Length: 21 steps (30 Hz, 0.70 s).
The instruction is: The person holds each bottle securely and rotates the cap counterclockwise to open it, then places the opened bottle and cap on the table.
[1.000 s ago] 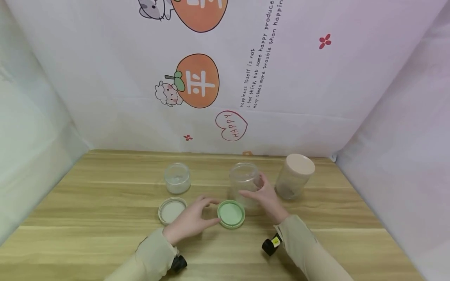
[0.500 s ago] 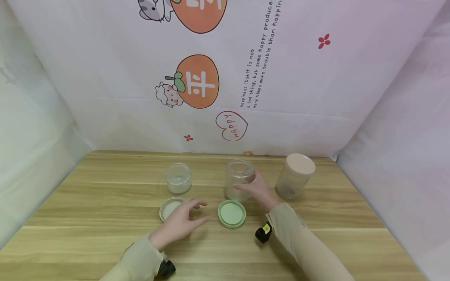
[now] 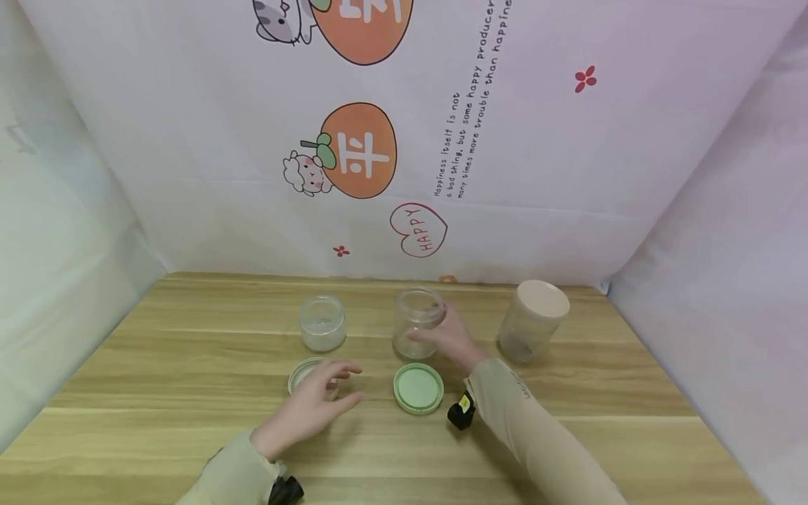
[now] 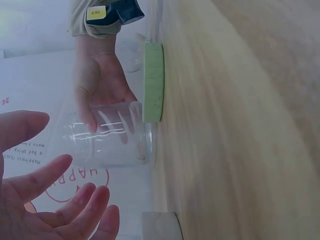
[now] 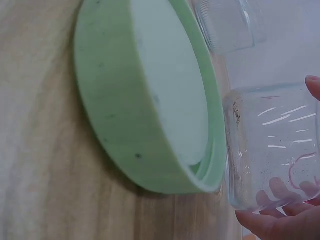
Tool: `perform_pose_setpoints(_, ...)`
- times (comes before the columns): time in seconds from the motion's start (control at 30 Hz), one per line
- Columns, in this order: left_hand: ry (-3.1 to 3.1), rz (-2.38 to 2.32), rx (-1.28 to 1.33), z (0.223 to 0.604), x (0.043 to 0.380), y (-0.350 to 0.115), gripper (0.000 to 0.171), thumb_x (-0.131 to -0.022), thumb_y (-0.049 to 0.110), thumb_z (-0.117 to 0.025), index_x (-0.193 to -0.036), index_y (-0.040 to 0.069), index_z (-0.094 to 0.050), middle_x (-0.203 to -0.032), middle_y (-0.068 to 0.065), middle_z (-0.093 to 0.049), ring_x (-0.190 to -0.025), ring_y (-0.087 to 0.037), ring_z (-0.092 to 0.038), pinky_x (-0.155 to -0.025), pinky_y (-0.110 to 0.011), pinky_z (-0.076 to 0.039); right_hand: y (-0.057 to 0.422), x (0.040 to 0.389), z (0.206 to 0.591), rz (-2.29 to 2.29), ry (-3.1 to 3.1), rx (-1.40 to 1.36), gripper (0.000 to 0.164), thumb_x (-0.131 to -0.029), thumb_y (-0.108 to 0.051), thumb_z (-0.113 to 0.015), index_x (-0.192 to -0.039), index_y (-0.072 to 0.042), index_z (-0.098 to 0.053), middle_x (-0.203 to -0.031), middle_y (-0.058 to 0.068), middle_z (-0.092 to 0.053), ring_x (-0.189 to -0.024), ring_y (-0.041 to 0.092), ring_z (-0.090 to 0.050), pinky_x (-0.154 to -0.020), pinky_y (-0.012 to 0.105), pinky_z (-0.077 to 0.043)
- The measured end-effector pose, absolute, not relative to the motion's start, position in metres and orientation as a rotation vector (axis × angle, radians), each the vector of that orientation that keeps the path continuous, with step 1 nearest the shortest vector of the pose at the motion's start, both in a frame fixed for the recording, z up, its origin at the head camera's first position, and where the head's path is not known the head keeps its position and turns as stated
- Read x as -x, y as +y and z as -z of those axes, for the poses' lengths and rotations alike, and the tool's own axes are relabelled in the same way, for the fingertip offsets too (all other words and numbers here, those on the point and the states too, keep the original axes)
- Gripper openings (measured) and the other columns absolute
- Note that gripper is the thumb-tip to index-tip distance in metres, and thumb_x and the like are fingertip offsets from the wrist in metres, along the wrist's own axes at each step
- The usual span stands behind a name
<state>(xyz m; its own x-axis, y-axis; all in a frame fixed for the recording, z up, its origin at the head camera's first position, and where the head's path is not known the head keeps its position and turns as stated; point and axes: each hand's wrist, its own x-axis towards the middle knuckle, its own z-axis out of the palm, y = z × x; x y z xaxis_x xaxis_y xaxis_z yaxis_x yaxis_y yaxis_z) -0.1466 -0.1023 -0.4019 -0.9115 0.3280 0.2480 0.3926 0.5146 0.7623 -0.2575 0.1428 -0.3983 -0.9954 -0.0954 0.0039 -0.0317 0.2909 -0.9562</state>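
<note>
With my right hand (image 3: 449,338) I am grasping the clear jar (image 3: 406,330), which is in the middle of the far part of the table (image 3: 379,456). My thumb is on one side of the jar and my fingers are bent around the other side; through the transparent wall I can see some of these fingers. The jar is upright, its mouth faces up, and its bottom seems to rest on the wood.

Just in front of the jar lies the green lid (image 3: 419,388), flat on the table, with its pale inner side upward.

My left hand (image 3: 309,403) is free and relaxed. Its thumb and fingers are apart and a little bent. In the head view it covers part of the white lid (image 3: 301,375), which lies to the left of the green lid, well apart from it.

Behind the white lid stands the small clear jar (image 3: 322,326), lower than the one which I hold. On the right side, beyond my right hand, stands the tall jar (image 3: 527,330) with a pale cap (image 3: 543,299) on top. At the back of the table there is a white cloth (image 3: 536,140) with printed orange fruits, small animals, letters and a heart.
</note>
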Motion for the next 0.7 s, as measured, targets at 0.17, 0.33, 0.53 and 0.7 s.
perform_pose_setpoints(0.17, -2.65, 1.364, 0.659, 0.4, 0.145, -0.107, 0.031, -0.086, 0.021, -0.069, -0.113, 0.007, -0.062, -0.113, -0.007, -0.062, -0.106, -0.03, -0.059, -0.087, -0.047, -0.051, 0.136, 0.264, 0.397, 1.819, 2.506, 0.091, 0.09, -0.065, -0.01, -0.084, -0.139, 0.003, -0.035, -0.131, 0.019, -0.051, -0.122, 0.034, -0.048, -0.108, 0.049, -0.034)
perform_pose_setpoints(0.33, -2.632, 1.386, 0.675, 0.398, 0.144, -0.11, 0.032, -0.086, 0.019, -0.069, -0.113, 0.004, -0.061, -0.114, -0.009, -0.062, -0.105, -0.033, -0.059, -0.087, -0.048, -0.051, 0.131, 0.269, 0.397, 1.817, 2.506, 0.092, 0.096, -0.062, -0.008, -0.085, -0.141, 0.002, -0.032, -0.134, 0.019, -0.049, -0.123, 0.034, -0.047, -0.109, 0.048, -0.032)
perform_pose_setpoints(0.53, -2.637, 1.38, 0.67, 0.396, 0.143, -0.113, 0.031, -0.087, 0.02, -0.068, -0.114, 0.006, -0.061, -0.115, -0.008, -0.061, -0.107, -0.03, -0.059, -0.088, -0.047, -0.051, 0.126, 0.273, 0.401, 1.818, 2.522, 0.148, 0.096, -0.061, -0.007, -0.086, -0.139, 0.001, -0.031, -0.136, 0.023, -0.044, -0.122, 0.035, -0.046, -0.108, 0.049, -0.033)
perform_pose_setpoints(0.7, -2.648, 1.373, 0.645, 0.394, 0.142, -0.113, 0.032, -0.087, 0.021, -0.068, -0.114, 0.005, -0.061, -0.116, -0.007, -0.061, -0.107, -0.029, -0.059, -0.087, -0.044, -0.052, 0.122, 0.273, 0.405, 1.792, 2.556, 0.164, 0.095, -0.061, -0.009, -0.087, -0.137, -0.001, -0.032, -0.134, 0.023, -0.043, -0.121, 0.036, -0.046, -0.107, 0.048, -0.035)
